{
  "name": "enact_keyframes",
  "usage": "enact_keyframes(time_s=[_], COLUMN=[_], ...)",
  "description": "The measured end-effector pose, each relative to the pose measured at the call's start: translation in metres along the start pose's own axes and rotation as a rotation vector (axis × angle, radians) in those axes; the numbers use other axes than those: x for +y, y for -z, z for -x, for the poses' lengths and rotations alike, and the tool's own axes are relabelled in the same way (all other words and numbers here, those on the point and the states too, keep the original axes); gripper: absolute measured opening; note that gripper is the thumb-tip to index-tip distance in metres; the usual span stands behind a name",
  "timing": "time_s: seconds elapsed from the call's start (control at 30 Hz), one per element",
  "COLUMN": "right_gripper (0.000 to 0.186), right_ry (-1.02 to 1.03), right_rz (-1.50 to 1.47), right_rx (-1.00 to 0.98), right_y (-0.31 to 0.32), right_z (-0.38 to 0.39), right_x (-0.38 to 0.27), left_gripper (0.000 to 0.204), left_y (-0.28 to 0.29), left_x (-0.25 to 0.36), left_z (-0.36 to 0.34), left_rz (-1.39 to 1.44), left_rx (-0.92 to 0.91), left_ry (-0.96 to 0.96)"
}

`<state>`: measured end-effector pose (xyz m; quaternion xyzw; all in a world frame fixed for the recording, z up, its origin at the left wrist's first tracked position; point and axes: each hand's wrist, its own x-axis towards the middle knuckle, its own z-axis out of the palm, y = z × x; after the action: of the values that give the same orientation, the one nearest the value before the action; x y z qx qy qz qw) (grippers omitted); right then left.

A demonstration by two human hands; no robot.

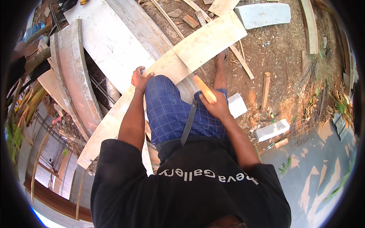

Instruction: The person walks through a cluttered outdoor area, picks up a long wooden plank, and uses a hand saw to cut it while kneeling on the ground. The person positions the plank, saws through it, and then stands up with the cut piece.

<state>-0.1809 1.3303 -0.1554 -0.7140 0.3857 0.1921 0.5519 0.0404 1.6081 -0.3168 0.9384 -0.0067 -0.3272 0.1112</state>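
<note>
A long pale plywood plank (208, 41) runs slantwise from upper right to lower left, past my knees. My right hand (217, 106) is closed round the yellow-orange handle (205, 89) of a hand saw at the plank's near edge. The blade is barely visible, seen almost edge-on; a thin dark line crosses the plank in line with the handle. Farther left, my left hand (140, 79) grips the plank beside my bent knee, its fingers partly hidden. Under the plank lies a grey weathered board (146, 28).
A wide white panel (110, 41) lies to the left, beside a curved grey trough-like form (78, 76). White blocks (263, 16) rest on the dirt at the far right and near right (272, 130). Wood offcuts (265, 91) are scattered about. My bare foot (220, 60) stands beyond the plank.
</note>
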Motion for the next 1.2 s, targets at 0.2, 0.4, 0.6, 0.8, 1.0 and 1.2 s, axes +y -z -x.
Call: enact_keyframes(time_s=[0.2,0.4,0.6,0.8,1.0,1.2], right_gripper=[0.036,0.036,0.034,0.034,0.027,0.033], right_ry=[-0.042,-0.096,0.045,-0.128,-0.013,-0.058], right_rz=[0.022,0.057,0.007,0.167,-0.045,0.043], right_rx=[-0.09,-0.111,-0.008,-0.218,-0.001,-0.061], right_y=[0.041,0.094,-0.01,0.106,0.013,0.04], right_z=[0.07,0.175,-0.019,0.191,0.041,0.076], right_x=[-0.018,-0.039,-0.011,-0.03,0.006,-0.011], left_gripper=[0.067,0.067,0.066,0.065,0.067,0.07], left_y=[-0.004,0.004,-0.009,0.0,-0.004,-0.001], left_x=[-0.015,-0.006,-0.005,-0.013,-0.006,-0.007], left_z=[0.003,0.01,0.003,0.012,0.004,0.008], left_rz=[0.065,0.028,0.022,0.027,0.006,0.046], left_rx=[0.015,0.034,0.064,0.077,0.047,0.012], left_ry=[0.061,0.029,-0.066,-0.006,-0.031,0.043])
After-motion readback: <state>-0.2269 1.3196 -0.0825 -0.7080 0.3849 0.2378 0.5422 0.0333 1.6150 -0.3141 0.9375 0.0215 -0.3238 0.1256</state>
